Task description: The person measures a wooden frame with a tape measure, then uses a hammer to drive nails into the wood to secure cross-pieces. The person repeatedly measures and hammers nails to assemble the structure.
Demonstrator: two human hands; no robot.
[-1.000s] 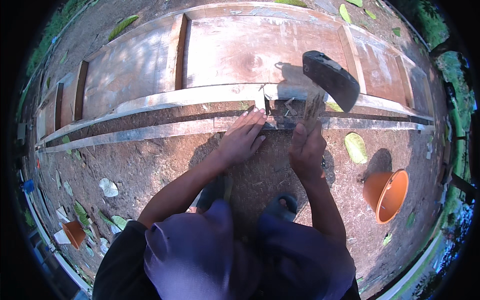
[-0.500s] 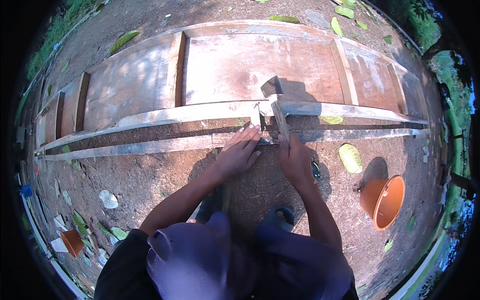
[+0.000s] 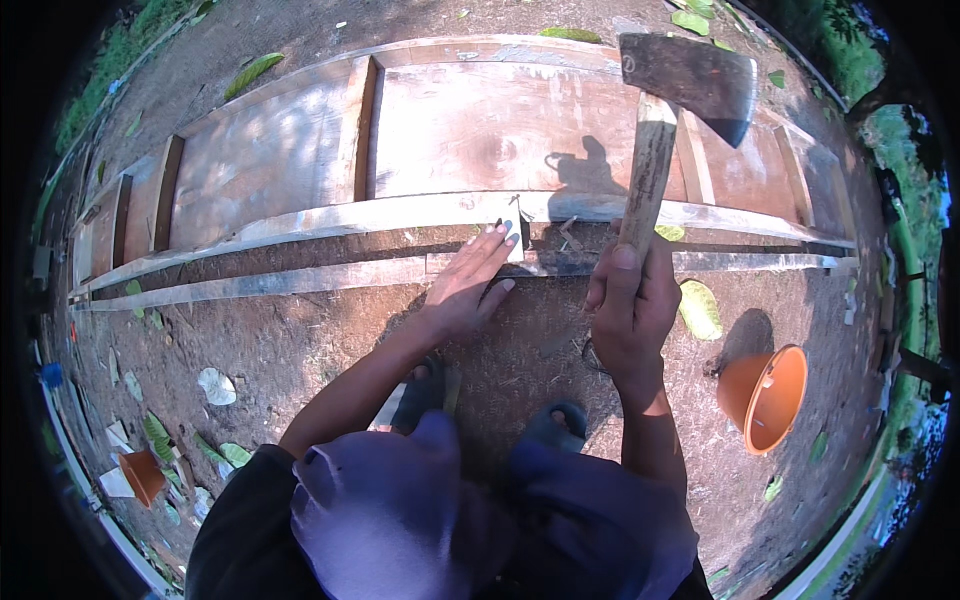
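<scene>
My right hand (image 3: 634, 300) is wrapped round the wooden handle of a hatchet (image 3: 650, 175), raised with its dark, worn head up at the right. My left hand (image 3: 466, 285) lies with fingers stretched out against a short pale piece of wood (image 3: 516, 232), which spans from the near rail of a large wooden panel (image 3: 290, 235) to a loose long plank (image 3: 340, 280) in front of it. A splintered wood chip (image 3: 570, 236) shows in the gap just right of that piece. How firmly the left fingers press is hard to tell.
An orange bucket (image 3: 735, 395) lies tipped on the dirt at the right, and a smaller orange container (image 3: 142, 478) sits at the lower left. Crossbars (image 3: 355, 130) divide the panel. Large leaves (image 3: 700, 310) are scattered over the ground. My sandalled feet (image 3: 562, 425) stand close to the plank.
The hatchet has gone from low beside the short wood piece to high on the right, with my right hand moving right. My left hand stays at the wood piece, shifted slightly.
</scene>
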